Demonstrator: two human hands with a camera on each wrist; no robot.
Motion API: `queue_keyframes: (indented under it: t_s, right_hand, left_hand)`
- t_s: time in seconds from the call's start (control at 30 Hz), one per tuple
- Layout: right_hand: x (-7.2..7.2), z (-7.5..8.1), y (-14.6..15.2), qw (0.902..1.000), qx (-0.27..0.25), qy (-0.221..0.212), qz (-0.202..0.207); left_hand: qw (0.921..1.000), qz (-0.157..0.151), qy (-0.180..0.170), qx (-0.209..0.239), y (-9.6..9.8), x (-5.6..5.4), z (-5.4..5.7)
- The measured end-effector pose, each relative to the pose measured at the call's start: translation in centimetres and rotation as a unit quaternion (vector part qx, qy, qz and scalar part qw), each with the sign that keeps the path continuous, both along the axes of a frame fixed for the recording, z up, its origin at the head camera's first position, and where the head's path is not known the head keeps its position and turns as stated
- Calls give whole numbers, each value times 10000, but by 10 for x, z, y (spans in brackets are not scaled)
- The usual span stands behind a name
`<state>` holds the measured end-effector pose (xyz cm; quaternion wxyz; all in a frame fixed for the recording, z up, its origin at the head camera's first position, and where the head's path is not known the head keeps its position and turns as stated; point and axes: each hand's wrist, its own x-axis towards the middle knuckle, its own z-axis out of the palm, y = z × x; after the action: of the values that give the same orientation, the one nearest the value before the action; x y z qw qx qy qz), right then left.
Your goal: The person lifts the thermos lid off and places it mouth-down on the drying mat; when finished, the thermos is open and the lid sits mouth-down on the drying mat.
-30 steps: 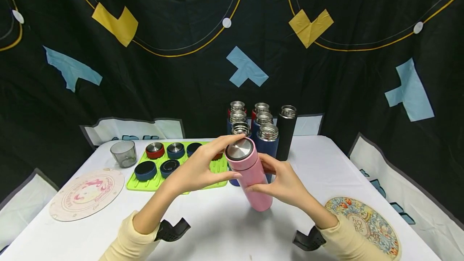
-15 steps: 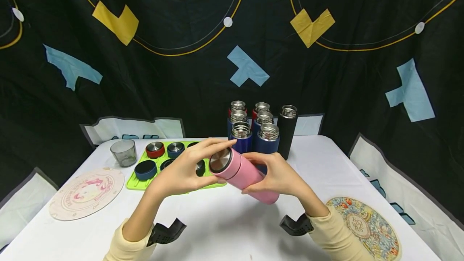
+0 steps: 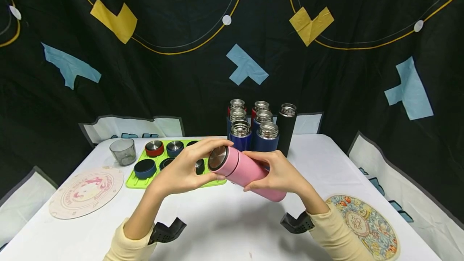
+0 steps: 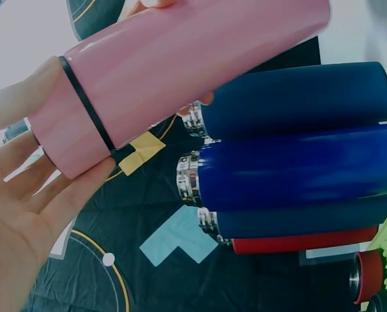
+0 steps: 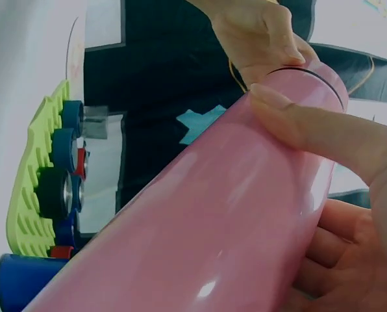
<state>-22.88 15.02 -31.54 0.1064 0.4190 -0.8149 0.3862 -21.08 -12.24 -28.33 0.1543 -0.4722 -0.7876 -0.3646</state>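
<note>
A pink thermos with a steel-topped pink lid is held tilted above the table, its lid end up and to the left. My left hand grips the lid between thumb and fingers; in the left wrist view a dark ring marks the seam between lid and body. Around the body curls my right hand, thumb on the near side, as the right wrist view also shows. Behind it stand several lidless thermoses, among them a bright blue thermos, a dark blue thermos and a tall black thermos.
A green drying mat bears several lids, including a red lid and a blue lid. Left of it are a clear cup and a round pink placemat. A patterned round mat lies at right.
The thermos has tipped from nearly upright to a steep slant, its lid end swinging left and down. Both hands have moved along with it, keeping their grip.
</note>
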Motion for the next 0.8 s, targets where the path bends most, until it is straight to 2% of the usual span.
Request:
queue_keyframes:
  t_s: [0.17, 0.33, 0.63, 0.73, 0.8]
  right_hand:
    - [2, 2, 0, 9995, 28, 287, -91]
    - [5, 2, -4, 9976, -3, 674, -171]
    - [10, 0, -8, 9934, -10, 1115, -269]
    - [12, 3, -5, 9933, 141, 1111, -270]
    - [13, 7, -2, 9940, 249, 1049, -188]
  left_hand:
    - [10000, 41, -31, 63, 0, -1, -2]
    - [9996, 284, -3, 35, 0, -1, -1]
    - [9932, 1116, -298, 130, 4, 8, 2]
    - [9943, 992, -352, 169, 3, 9, 4]
    - [9968, 718, -306, 151, 1, 9, 4]
